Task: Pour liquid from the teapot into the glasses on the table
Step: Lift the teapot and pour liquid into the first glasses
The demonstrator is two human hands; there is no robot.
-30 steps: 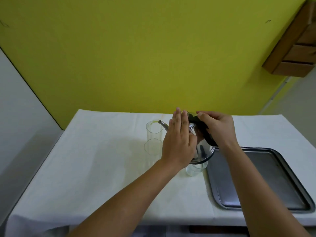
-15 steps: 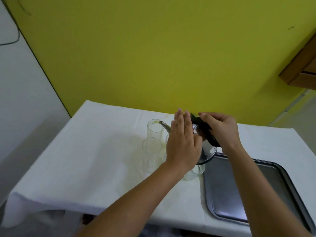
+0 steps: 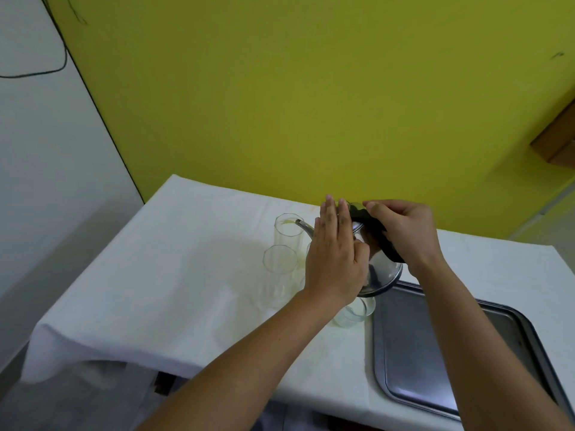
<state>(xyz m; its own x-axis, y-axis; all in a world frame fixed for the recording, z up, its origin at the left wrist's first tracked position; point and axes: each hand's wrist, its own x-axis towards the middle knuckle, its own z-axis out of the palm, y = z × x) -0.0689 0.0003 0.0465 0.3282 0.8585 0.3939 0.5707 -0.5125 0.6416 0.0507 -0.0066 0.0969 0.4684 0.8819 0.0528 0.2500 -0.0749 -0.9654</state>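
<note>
White-clothed table against a yellow wall; its left and near edges drop off, with bare cloth lying left of the teapot. A metal tray, just right of the teapot, is cut off at the lower right corner. The steel teapot is held above the table, tilted left; its long axis runs from black handle to spout, whose tip sits over the far glass. The right hand is clenched around the handle. The left hand, fingers extended flat, presses the lid and hides most of the body. A nearer glass stands left of the teapot; a third glass below it is partly hidden.
</note>
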